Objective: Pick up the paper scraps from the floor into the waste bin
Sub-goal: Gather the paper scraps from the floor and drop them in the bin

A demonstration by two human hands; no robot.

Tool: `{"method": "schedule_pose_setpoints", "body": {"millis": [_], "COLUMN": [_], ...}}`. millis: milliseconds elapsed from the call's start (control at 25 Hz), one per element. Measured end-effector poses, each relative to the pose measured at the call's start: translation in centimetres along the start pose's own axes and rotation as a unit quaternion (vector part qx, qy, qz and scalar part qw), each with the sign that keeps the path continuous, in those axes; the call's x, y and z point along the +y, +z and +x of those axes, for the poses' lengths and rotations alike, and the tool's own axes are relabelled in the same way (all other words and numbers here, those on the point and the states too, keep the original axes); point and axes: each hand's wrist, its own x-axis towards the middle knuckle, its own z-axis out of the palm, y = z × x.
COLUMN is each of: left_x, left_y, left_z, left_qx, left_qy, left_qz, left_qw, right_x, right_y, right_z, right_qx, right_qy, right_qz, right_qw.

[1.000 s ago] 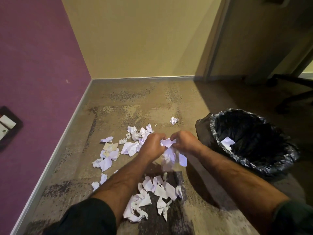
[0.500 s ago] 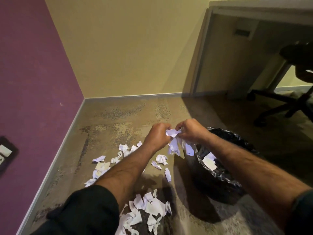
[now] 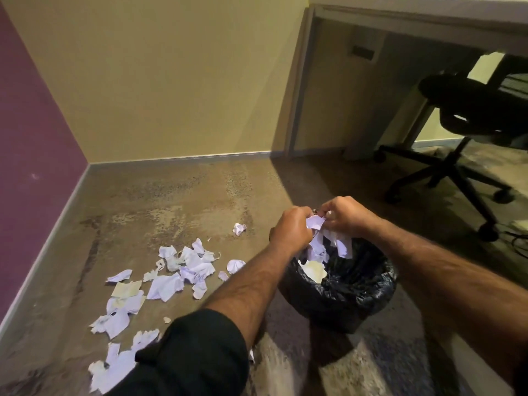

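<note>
Both hands meet directly above the waste bin (image 3: 340, 284), the left hand (image 3: 291, 231) and right hand (image 3: 347, 215) each curled tight round a shared bundle of paper scraps (image 3: 328, 241), evidently so that anything slipping loose lands inside the black liner. A few pieces already lie in the bin (one pale, larger than the rest). Most of the job appears to remain: loose scraps (image 3: 177, 270) lie strewn across the floor (image 3: 171, 201) left of the bin, near the purple wall (image 3: 31, 132).
</note>
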Motion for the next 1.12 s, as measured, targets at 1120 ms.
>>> {"method": "schedule_pose_setpoints", "body": {"millis": [1120], "left_x": [-4.6], "left_y": [-0.7], "left_z": [-3.2], "left_qx": [-0.080], "left_qy": [0.041], "left_qz": [0.032], "left_qw": [0.995], "right_x": [-2.5], "right_y": [5.0], "right_z": [-0.9], "right_qx": [0.051], "right_qy": [0.037], "right_qz": [-0.035], "right_qw": [0.997]}}
